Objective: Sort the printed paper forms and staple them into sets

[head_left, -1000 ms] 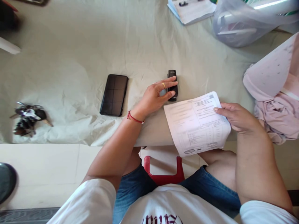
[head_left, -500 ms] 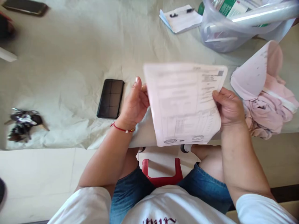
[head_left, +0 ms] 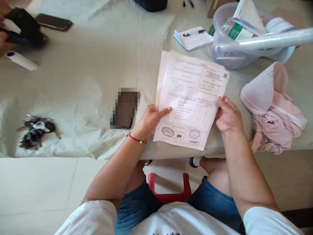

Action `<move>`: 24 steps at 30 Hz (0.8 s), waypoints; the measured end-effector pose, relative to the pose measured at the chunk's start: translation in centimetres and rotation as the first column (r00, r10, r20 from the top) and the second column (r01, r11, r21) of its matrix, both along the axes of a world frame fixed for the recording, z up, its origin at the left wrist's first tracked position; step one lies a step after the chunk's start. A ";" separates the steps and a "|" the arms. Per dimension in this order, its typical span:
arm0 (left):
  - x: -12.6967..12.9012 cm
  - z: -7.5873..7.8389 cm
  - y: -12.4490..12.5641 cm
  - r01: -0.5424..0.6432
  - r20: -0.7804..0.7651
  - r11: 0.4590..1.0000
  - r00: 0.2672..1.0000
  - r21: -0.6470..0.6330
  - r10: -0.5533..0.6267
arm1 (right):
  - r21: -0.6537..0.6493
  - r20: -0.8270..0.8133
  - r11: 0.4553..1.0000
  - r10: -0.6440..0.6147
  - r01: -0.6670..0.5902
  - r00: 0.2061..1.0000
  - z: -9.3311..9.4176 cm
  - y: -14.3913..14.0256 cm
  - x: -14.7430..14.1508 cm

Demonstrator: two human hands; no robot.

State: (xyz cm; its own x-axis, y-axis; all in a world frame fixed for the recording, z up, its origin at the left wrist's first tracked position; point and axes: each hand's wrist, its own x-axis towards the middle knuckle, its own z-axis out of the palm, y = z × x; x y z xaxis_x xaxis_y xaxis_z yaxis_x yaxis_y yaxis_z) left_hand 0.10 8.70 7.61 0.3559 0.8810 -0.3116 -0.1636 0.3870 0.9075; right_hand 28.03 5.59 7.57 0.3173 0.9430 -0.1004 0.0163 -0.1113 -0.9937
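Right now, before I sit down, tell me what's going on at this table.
A person at the covered table is holding printed sheets, printed side up. The left grip has the left edge, thumb on top; the right grip has the right edge. A mostly pixelated phone lies left of the sheets, with keys farther left and pink cloth to the right. At the upper left, another person's hand shows beside a dark object.

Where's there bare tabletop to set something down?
Widest: the table cover between the far-left phone and the notepad. Smaller: between the keys and the pixelated phone. The right side is crowded: papers, tub, pink fabric.
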 end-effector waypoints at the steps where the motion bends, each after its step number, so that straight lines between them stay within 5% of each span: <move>1: 0.0 -0.1 0.1 -0.019 -0.006 1.000 1.000 0.011 0.019 | -0.018 -0.024 0.999 0.031 -0.031 0.999 0.0 -0.1 -0.1; 12: 0.5 -1.1 0.7 -0.218 0.023 0.976 0.976 0.021 0.218 | 0.095 -0.077 0.994 -0.046 0.053 0.996 -1.4 0.9 2.6; 24: 1.3 -1.6 0.7 -0.279 0.049 0.951 0.960 0.133 0.275 | 0.160 0.008 0.964 -0.215 0.211 0.977 -1.8 1.1 4.6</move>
State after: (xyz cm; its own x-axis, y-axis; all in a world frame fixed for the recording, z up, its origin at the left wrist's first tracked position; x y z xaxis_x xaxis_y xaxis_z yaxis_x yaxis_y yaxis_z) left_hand 1.44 9.41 5.97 0.0988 0.9797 -0.1742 -0.2743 0.1951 0.9417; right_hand 32.65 6.67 5.79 0.5132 0.8566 0.0545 0.0342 0.0430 -0.9985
